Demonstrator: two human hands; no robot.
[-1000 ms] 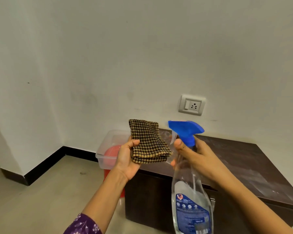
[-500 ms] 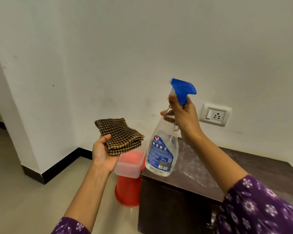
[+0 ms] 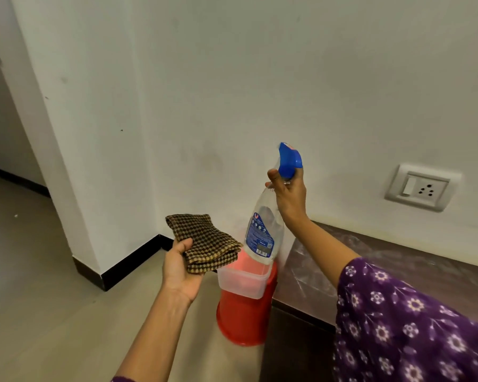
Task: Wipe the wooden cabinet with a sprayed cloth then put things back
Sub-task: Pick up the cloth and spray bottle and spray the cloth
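Note:
My left hand [image 3: 180, 268] holds a folded brown checked cloth [image 3: 203, 242] palm up, thumb on top of it. My right hand [image 3: 289, 195] grips the neck of a clear spray bottle [image 3: 264, 232] with a blue trigger head [image 3: 289, 160], raised beside the cloth with its base tilted toward the cloth. The dark wooden cabinet [image 3: 398, 274] stands against the wall at the lower right, its top dusty and streaked.
A clear plastic tub [image 3: 243, 281] sits on a red stool or bucket [image 3: 240, 321] just left of the cabinet. A wall socket [image 3: 421, 187] is above the cabinet. Tiled floor spreads to the left, with a wall corner and black skirting.
The view has swung left and up. My right hand has raised the spray bottle higher and nearer the cloth. The left hand still holds the cloth, now lower and flatter.

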